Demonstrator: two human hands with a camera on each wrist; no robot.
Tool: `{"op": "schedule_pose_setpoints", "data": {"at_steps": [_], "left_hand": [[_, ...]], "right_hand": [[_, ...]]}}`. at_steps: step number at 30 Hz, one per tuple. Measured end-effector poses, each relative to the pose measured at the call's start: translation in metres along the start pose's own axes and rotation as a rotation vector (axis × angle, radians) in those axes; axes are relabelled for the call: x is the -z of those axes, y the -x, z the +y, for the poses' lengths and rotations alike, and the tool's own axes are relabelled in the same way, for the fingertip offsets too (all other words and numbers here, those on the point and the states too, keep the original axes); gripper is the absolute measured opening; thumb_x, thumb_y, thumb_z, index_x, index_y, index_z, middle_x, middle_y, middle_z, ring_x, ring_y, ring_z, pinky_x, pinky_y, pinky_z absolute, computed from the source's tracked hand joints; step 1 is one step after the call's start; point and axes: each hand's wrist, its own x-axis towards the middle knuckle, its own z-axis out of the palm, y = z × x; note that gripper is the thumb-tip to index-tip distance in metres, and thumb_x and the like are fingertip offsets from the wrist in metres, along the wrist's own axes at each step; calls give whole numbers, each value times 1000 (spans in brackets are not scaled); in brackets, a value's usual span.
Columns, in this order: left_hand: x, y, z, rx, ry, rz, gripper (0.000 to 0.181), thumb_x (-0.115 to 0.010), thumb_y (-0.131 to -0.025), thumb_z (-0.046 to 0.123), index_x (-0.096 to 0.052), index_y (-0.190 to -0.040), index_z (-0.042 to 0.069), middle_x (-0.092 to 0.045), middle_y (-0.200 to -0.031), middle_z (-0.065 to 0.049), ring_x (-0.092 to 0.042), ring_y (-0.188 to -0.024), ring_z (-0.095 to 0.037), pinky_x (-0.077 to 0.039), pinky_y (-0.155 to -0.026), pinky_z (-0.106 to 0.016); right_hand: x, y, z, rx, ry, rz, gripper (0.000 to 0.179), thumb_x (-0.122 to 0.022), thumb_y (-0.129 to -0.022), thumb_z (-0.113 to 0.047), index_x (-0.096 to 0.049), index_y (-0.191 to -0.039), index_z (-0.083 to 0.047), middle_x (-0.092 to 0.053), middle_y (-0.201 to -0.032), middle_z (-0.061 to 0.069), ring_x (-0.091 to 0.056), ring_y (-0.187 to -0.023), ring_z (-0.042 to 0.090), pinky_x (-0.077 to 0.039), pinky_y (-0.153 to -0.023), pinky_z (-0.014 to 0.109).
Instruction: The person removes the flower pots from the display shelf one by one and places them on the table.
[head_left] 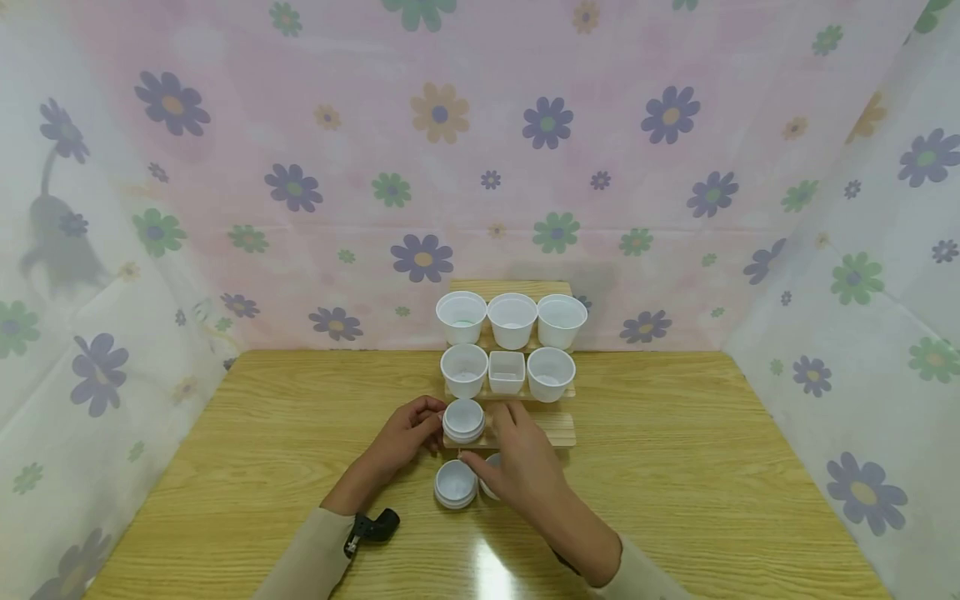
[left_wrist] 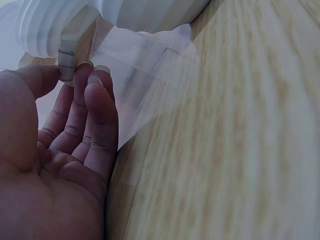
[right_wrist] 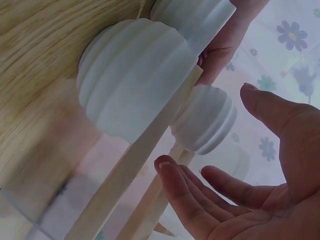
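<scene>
A tiered wooden stand [head_left: 555,430] holds white pots. On its lowest tier, at the left end, sits a ribbed white round pot [head_left: 464,419]. My left hand [head_left: 408,429] is beside that end; in the left wrist view its thumb and fingertips pinch the end of a wooden slat [left_wrist: 75,50]. My right hand [head_left: 528,462] is over the lowest tier, fingers apart and holding nothing, and in the right wrist view its fingers [right_wrist: 192,200] point towards the ribbed pot. On the table before the stand are a second ribbed pot [head_left: 455,483] and a third [head_left: 491,479], partly hidden by my right hand.
The middle tier bears a round pot [head_left: 464,371], a square pot [head_left: 507,372] and another round pot [head_left: 551,375]. Three larger round pots [head_left: 512,321] line the top tier. Flowered cloth [head_left: 480,208] surrounds the wood-grain table [head_left: 660,467] at the back and sides.
</scene>
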Motion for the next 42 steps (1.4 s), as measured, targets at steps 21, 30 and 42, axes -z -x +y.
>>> {"op": "schedule_pose_setpoints", "data": {"at_steps": [21,30,42], "left_hand": [[0,-1,-1,14,0,7,28,-52,-113,14,-57,-132,-6,-72,-102,-8,-67,-81,-20,-60,-71,-31],[-1,0,1,20,-14,14,28,-52,-113,13,-57,-132,-8,-71,-102,-10,-66,-81,-21,-60,-71,-31],[0,-1,-3,7,7,9,28,-54,-113,14,-58,-131,-7,-72,-101,-9,-66,-81,-21,-60,-70,-32]], "right_hand": [[-18,-19,-13,-186,-62,-11,62,-95,-82,-38,-66,-123,-3,-67,-114,13,-68,-103,30,-59,-87,47],[-23,-21,-11,-182,-75,6,57,-97,-80,-31,-67,-120,-2,-68,-113,14,-69,-102,30,-59,-88,48],[-22,-19,-9,-177,-122,5,53,-96,-81,-27,-66,-118,-4,-68,-112,12,-68,-101,29,-59,-86,46]]}}
